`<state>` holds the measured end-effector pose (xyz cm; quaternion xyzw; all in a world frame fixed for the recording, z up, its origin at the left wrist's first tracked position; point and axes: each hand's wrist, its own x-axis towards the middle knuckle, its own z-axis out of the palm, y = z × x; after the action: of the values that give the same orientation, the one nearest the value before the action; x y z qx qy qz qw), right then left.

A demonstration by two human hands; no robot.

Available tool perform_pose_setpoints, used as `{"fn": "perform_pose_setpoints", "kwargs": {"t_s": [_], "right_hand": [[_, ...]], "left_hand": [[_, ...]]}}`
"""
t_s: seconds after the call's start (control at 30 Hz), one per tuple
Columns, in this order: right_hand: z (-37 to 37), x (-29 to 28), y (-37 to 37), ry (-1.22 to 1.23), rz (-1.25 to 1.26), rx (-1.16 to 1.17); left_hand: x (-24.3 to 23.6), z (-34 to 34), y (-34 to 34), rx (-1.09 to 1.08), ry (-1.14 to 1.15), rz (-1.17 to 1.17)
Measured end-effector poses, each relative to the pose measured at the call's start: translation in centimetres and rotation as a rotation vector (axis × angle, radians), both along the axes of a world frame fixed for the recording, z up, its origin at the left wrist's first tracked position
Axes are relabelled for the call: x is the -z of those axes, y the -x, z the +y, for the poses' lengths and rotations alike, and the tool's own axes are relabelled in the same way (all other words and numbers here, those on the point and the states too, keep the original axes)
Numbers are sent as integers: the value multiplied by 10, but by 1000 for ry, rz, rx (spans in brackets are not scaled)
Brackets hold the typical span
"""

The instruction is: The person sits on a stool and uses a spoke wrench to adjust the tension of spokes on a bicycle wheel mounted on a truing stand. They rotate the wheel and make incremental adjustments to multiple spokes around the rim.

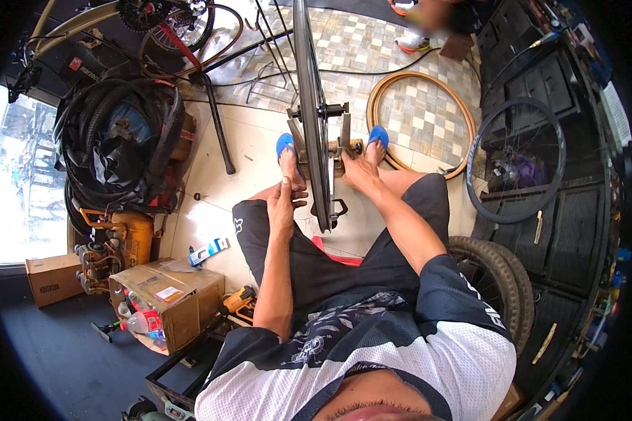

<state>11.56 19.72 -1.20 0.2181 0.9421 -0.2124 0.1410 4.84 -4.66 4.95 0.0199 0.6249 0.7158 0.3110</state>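
A bicycle wheel (317,158) stands upright, seen nearly edge-on, in a metal truing stand (345,130) on the floor between my feet. The stand's arms rise on both sides of the wheel's hub (323,111). My right hand (358,172) is at the stand's right side, its fingers closed on a small metal part low on it; that part is mostly hidden by the fingers. To the left of the wheel, my left hand (283,205) is held up with its fingers apart and nothing in it. It looks close to the rim, but I cannot tell whether it touches.
Tan-edged tyres (470,133) lie on the floor ahead right. Another wheel (562,161) leans on black cabinets (565,235). At left are piled black tyres (70,151), a yellow compressor (135,235) and a cardboard box (196,288). A person's shoe (412,43) shows at the far side.
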Motion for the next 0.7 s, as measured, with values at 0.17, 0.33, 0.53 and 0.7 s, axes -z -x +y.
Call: {"fn": "perform_pose_setpoints", "kwargs": {"t_s": [0.17,0.33,0.53,0.7], "right_hand": [[-11,40,-39,57,-116,-56],[-21,57,-72,110,-123,116],[-8,75,-71,356,-227,1],[-12,83,-67,407,-144,27]], "left_hand": [[25,13,2,27,103,-41],[43,30,15,80,174,-60],[54,37,11,111,213,-71],[77,35,14,113,272,-66]]}}
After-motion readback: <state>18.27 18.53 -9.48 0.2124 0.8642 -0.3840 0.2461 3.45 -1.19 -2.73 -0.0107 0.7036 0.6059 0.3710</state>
